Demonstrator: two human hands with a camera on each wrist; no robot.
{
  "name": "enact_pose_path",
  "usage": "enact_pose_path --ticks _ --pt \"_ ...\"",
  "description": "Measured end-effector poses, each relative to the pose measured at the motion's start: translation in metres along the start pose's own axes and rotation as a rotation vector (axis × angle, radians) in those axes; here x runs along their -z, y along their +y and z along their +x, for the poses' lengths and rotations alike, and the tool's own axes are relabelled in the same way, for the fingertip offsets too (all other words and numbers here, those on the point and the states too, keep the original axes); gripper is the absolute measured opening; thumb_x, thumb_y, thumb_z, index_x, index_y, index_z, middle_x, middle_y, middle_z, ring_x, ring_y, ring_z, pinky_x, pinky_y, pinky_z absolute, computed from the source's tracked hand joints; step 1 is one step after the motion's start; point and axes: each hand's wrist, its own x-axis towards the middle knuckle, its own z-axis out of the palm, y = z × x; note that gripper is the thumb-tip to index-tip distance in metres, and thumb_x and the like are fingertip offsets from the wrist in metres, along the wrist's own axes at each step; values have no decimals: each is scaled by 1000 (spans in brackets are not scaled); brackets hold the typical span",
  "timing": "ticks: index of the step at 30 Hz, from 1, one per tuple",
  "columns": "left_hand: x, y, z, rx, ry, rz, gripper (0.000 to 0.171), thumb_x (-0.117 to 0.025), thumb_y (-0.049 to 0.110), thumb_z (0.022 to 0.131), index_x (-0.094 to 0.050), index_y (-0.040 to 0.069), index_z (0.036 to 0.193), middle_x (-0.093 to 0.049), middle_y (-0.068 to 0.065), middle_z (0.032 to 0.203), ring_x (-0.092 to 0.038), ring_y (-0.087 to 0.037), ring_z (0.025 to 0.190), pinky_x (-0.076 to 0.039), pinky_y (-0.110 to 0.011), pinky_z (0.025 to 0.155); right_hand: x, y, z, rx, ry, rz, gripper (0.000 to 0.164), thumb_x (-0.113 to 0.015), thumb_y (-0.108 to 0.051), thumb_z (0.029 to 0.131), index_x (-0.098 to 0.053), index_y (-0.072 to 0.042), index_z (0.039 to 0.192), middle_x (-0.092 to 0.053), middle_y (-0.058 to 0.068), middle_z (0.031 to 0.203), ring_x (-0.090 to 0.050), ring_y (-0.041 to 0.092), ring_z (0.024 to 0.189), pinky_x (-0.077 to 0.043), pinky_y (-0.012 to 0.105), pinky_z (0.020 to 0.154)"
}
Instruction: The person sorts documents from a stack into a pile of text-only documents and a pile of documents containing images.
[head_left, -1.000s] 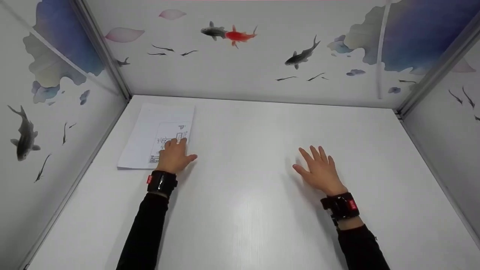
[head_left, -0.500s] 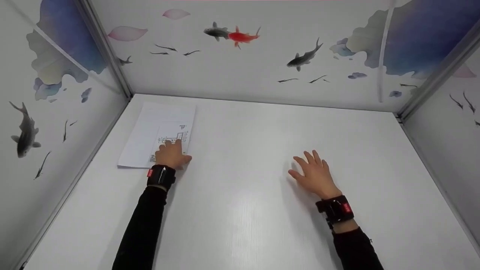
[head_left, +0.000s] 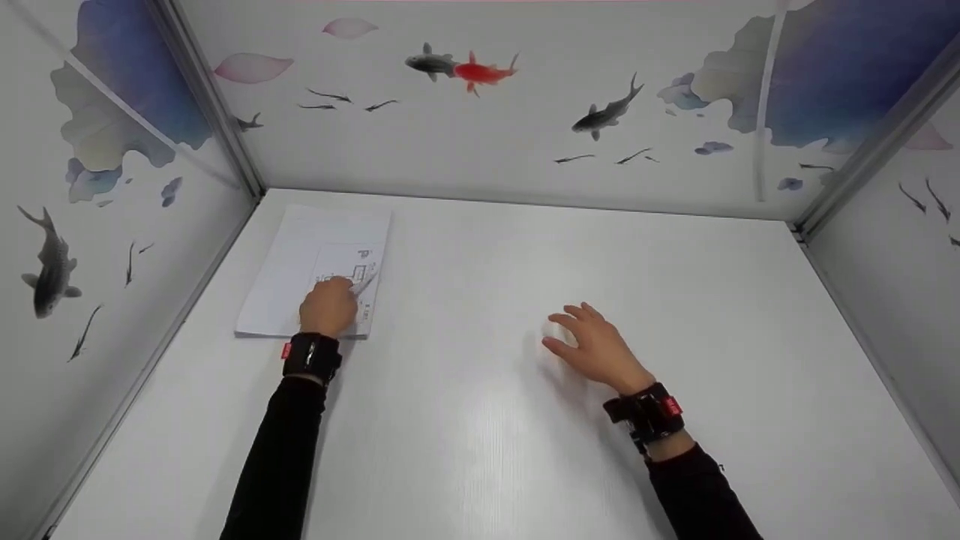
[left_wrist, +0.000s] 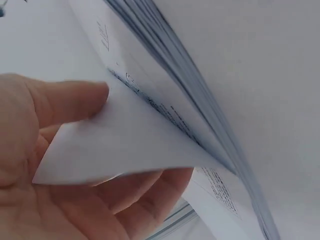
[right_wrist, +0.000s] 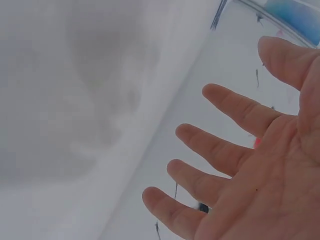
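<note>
Left hand (head_left: 328, 306): over the near right part of the paper stack; thumb on one face of a sheet, curled fingers on the other – a pinch on the loose corner.
Sheet (left_wrist: 115, 145): bent away from the pages next to it, its corner lying across my palm in the left wrist view; in the head view a bit of it sticks out on the right of my hand.
Paper stack (head_left: 289, 262): flat on the table, towards the far left corner; black line drawing (head_left: 361, 271) on the top, partly covered by my hand.
Right hand (head_left: 600, 352): well apart from the stack, at the right of the table's middle; fingers spread and slightly bent, grasping nothing – palm bare in the right wrist view.
Table (head_left: 465, 315): white, with shadows beside both my arms.
Wrists: a black band on each, left (head_left: 311, 356) and right (head_left: 651, 412), each with a red tag; black sleeves (head_left: 274, 457) below them.
Back wall (head_left: 465, 150): white, printed with grey fish, one red fish (head_left: 481, 73), pink petals and a large blue leaf (head_left: 840, 82).
</note>
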Motion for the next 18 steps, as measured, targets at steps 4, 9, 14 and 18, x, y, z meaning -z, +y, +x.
enact_pose_path --ticks 4,9,14,18 --pt "-2 3 -1 -19 99 18 24 -49 6 95 -70 -6 93 -71 -23 85 -66 -32 69 -52 -49 59 -1 -16 11 14 -57 48 52 -55 -41 98 -58 -4 134 -49 23 144 -33 45 141 -30 60 112" --pt "1 9 -6 -31 121 -8 24 -50 8 96 -70 -5 93 -71 -21 85 -62 -29 65 -49 -45 55 -7 -30 19 17 -100 73 53 -53 -44 99 -58 -6 136 -49 21 145 -32 41 143 -29 58 113" --pt "0 11 -10 -36 103 -34 26 -49 10 97 -70 -3 90 -69 -17 80 -57 -24 61 -44 -38 51 -14 -38 20 16 -126 85 52 -54 -43 98 -58 -7 136 -49 19 145 -32 40 143 -29 57 114" --pt "-7 10 -12 -33 74 20 22 -54 15 96 -67 -2 90 -68 -18 80 -60 -27 63 -45 -40 50 -19 -45 21 22 -140 95 50 -55 -42 98 -59 -8 135 -50 17 145 -33 38 143 -29 56 114"
